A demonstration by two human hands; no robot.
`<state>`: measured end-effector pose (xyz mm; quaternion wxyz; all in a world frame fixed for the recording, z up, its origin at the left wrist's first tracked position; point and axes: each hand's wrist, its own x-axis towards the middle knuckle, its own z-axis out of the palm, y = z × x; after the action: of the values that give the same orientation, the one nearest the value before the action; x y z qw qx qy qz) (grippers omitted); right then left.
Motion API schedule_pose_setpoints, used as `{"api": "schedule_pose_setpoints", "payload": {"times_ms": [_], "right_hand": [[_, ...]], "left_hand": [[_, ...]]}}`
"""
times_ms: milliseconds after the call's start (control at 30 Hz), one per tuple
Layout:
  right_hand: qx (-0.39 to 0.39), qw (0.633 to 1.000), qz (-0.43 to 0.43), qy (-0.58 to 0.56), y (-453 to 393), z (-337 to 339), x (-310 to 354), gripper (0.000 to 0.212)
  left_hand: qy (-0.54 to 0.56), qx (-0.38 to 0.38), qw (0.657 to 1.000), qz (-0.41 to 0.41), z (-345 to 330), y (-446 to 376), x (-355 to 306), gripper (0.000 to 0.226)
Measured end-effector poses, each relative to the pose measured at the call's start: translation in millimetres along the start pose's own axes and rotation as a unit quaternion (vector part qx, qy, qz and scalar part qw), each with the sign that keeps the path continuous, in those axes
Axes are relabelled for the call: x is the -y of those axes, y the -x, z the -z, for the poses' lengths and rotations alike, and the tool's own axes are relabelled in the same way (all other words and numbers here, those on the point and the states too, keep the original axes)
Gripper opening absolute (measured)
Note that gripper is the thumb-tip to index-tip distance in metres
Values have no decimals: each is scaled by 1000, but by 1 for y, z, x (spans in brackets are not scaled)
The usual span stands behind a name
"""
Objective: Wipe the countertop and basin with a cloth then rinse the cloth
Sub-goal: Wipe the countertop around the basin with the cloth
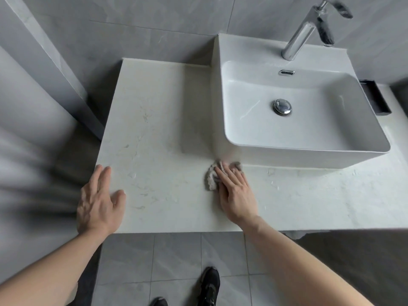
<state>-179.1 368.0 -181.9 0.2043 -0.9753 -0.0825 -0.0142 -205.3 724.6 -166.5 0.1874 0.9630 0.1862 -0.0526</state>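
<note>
The right hand is pressing flat, fingers spread, on a small grey cloth that is lying bunched on the table just in front of the basin. The left hand is resting open and empty at the table's left edge. The cloth is looking soft, light and limp, likely best gathered in the palm. The hand is hiding much of it, and the tap is showing blurred.

One head-worn camera looks steeply down (wide-angle, close above) onto the countertop and basin.
</note>
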Motion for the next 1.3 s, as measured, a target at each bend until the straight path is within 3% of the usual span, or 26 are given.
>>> {"api": "schedule_pose_setpoints", "payload": {"times_ms": [167, 300, 367, 433, 533, 667, 733, 867, 1100, 1233, 1300], "right_hand": [[-54, 991, -120, 4, 49, 36, -75, 47], [-62, 954, -292, 15, 76, 71, -122, 46], [-57, 943, -328, 21, 75, 81, -123, 46], [-94, 949, -300, -7, 62, 82, -102, 43], [-127, 980, -140, -64, 25, 65, -44, 39], [-3, 998, 39, -51, -10, 15, 25, 41], [47, 995, 86, -14, -19, -11, 44, 45], [65, 996, 67, 9, -23, -25, 47, 54], [34, 998, 48, 17, 6, 12, -19, 57], [2, 1000, -12, 25, 33, 32, -65, 55], [-24, 995, -90, 26, 48, 47, -98, 53]], "left_hand": [[-1, 3, 1000, -3, -3, -1, 3, 67], [5, 1, 1000, -7, -3, -1, 4, 66], [8, 2, 1000, -6, -2, -1, 3, 66], [11, 2, 1000, -3, -1, 2, 2, 66], [10, -5, 1000, -10, -1, 3, 2, 66], [11, -3, 1000, -4, -2, 2, 2, 66], [12, -7, 1000, -4, -3, 1, 2, 66], [10, -9, 1000, -1, -4, 0, 3, 66], [12, -8, 1000, -8, -2, 1, 3, 69], [11, -8, 1000, -10, -1, 1, 1, 70], [10, -7, 1000, -11, -1, 1, 1, 70]]}}
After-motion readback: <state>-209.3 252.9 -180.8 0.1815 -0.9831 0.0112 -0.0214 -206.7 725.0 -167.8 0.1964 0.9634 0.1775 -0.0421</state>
